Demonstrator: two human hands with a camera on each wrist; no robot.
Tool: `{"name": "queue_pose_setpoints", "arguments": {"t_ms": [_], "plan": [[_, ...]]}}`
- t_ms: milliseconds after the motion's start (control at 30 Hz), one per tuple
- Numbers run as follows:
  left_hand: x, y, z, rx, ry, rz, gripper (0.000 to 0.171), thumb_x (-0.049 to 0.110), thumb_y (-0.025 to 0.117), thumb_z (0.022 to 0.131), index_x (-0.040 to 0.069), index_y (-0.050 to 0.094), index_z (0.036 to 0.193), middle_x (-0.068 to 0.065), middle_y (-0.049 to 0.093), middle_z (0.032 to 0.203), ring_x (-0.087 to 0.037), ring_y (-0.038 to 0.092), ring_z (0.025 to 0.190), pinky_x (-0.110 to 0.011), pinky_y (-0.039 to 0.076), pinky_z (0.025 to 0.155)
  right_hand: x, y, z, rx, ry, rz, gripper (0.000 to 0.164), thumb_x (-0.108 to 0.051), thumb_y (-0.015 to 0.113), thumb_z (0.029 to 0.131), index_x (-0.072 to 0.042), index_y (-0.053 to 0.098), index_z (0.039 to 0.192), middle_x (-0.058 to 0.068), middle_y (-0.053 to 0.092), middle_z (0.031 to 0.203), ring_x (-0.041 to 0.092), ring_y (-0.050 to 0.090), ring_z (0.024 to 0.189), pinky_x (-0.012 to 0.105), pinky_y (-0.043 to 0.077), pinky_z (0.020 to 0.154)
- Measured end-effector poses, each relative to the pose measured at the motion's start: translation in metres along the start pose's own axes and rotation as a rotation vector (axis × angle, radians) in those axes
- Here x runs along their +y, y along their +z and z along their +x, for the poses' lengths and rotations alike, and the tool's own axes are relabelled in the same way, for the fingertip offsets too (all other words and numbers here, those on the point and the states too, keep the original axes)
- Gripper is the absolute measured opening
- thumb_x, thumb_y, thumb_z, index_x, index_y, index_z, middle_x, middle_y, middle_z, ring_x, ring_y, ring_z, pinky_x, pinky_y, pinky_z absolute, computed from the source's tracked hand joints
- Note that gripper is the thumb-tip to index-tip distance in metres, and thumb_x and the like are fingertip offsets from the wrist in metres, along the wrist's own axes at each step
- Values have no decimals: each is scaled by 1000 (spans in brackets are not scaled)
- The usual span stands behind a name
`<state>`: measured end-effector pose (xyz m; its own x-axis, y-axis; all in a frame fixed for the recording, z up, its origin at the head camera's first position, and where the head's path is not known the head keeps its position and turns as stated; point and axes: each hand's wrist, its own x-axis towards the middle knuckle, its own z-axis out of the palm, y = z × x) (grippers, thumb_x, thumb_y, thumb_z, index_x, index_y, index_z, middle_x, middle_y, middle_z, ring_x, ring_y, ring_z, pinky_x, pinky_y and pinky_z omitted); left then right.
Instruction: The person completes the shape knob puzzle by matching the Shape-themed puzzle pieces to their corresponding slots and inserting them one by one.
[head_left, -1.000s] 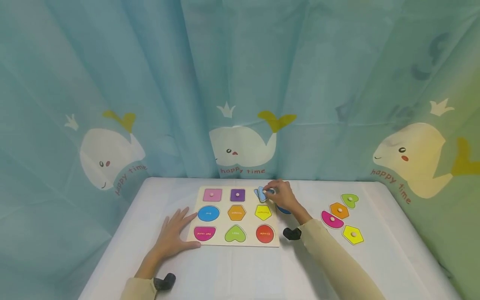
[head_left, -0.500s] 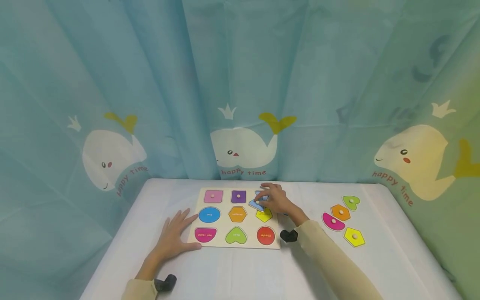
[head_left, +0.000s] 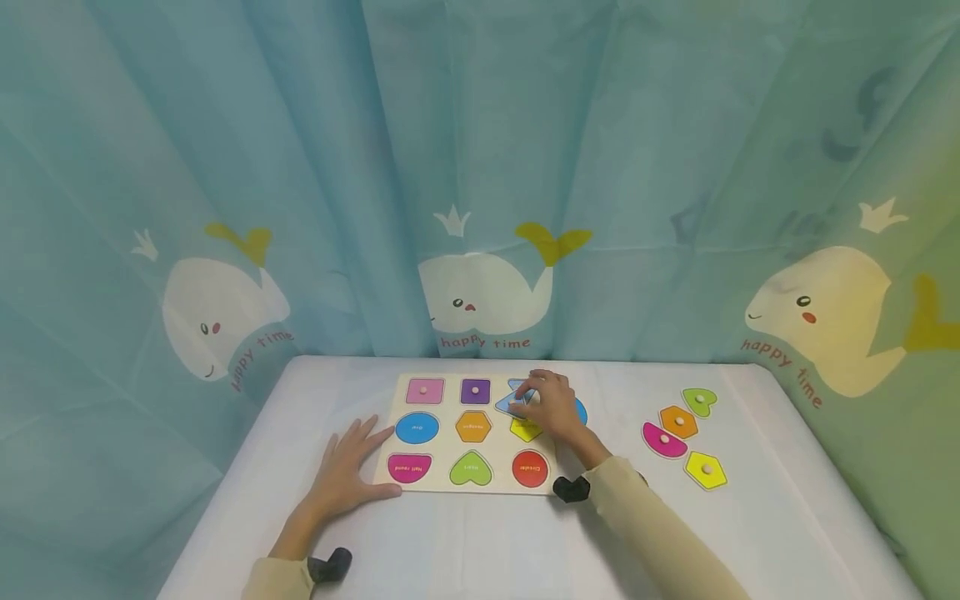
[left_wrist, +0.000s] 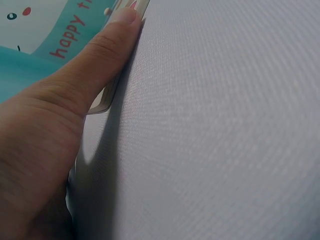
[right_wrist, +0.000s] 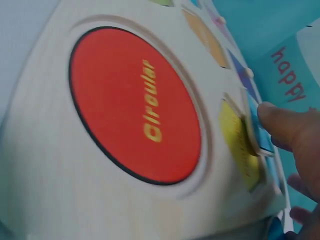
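Observation:
My right hand (head_left: 553, 407) pinches a light blue triangle puzzle piece (head_left: 506, 406) between thumb and fingers. The piece overlaps the blue recess at the far right corner of the wooden shape board (head_left: 452, 410). In the right wrist view, that blue piece (right_wrist: 257, 125) stands close beside the yellow pentagon recess (right_wrist: 239, 142). My left hand (head_left: 345, 468) lies spread along the board's left edge, its thumb at the near left corner. The left wrist view has that thumb (left_wrist: 107, 45) stretched straight along the board's side.
Pink (head_left: 415, 390) and purple (head_left: 482, 390) knobbed pieces sit in the board's far row. A blue piece (head_left: 581, 411) lies partly hidden behind my right hand. Farther right are a green heart (head_left: 700, 401), orange hexagon (head_left: 678, 422), magenta half round (head_left: 660, 442) and yellow pentagon (head_left: 706, 471).
My right hand has drawn the blue triangle slightly nearer and to the left, turning it over its recess. The left hand has stayed in place.

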<state>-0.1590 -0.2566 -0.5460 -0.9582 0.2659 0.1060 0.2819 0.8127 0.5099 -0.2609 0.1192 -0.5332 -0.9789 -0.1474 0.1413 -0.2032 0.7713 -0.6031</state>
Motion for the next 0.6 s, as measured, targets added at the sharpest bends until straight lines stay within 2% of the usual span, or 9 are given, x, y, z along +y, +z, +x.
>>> {"name": "queue_pose_setpoints", "arguments": {"t_ms": [100, 233, 433, 600], "plan": [[-3, 3, 0, -9, -6, 11, 98, 59, 85, 72, 16, 51, 152, -20, 34, 164, -48, 18, 152, -74, 4, 117, -2, 5, -1, 34, 2, -8, 15, -30, 86, 84, -19, 76, 85, 17, 60, 139, 47, 45, 133, 72, 33, 109], [-4, 5, 0, -2, -2, 5, 98, 60, 85, 71, 16, 52, 152, -20, 35, 163, -48, 19, 152, -75, 5, 117, -4, 7, -2, 59, 0, -1, 11, -26, 84, 86, -18, 77, 84, 17, 62, 138, 46, 45, 133, 71, 33, 110], [-3, 4, -2, 25, 11, 0, 97, 59, 86, 70, 15, 54, 150, -21, 37, 161, -50, 22, 150, -76, 6, 116, -7, 2, 0, 79, 1, 14, 7, -20, 81, 90, -14, 80, 90, 17, 61, 140, 46, 44, 135, 72, 31, 110], [-4, 2, -1, 10, -2, 3, 98, 60, 85, 71, 16, 52, 151, -20, 35, 163, -49, 20, 151, -75, 4, 117, -7, -7, 2, 101, 33, 18, 11, -18, 80, 91, -10, 81, 98, 18, 60, 140, 46, 44, 135, 70, 31, 111]]}}
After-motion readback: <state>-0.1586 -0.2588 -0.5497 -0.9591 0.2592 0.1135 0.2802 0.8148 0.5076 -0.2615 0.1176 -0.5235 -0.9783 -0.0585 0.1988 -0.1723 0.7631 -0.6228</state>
